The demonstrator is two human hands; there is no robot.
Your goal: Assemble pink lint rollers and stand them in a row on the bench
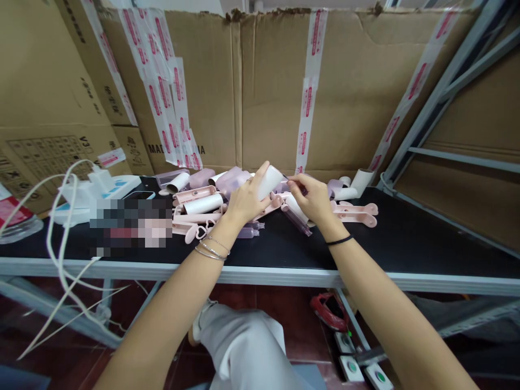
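Note:
My left hand is closed around a white tube, holding it tilted above the pile. Just right of it, my right hand pinches a thin dark piece at the tube's end; its kind is too small to make out. Beneath and around both hands lie pale pink plastic clamp-like parts, another white tube and translucent purple pieces. Part of the pile is hidden behind my hands.
A large cardboard box stands behind the black tabletop. At left are a white power strip with looping cables and a blurred patch. A metal frame rises at right. Button boxes lie below the table.

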